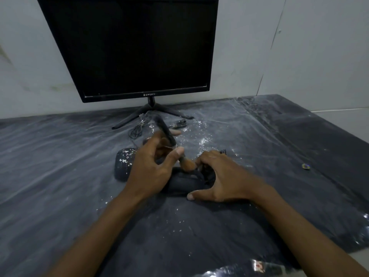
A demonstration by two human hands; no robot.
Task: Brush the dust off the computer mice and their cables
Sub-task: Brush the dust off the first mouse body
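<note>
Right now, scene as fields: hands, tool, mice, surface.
left hand: holds brush
brush: bristles down on near mouse
right hand: grips near mouse
near mouse: black, between the hands
far mouse: left, white specks on top
cable: coiled by monitor stand
monitor: screen dark
table cover: dark, dusty plastic sheet

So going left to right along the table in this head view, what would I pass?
Dusty mouse → left hand holding the brush → mouse being cleaned → right hand steadying it → small object lying apart on the plastic-covered table.
</note>
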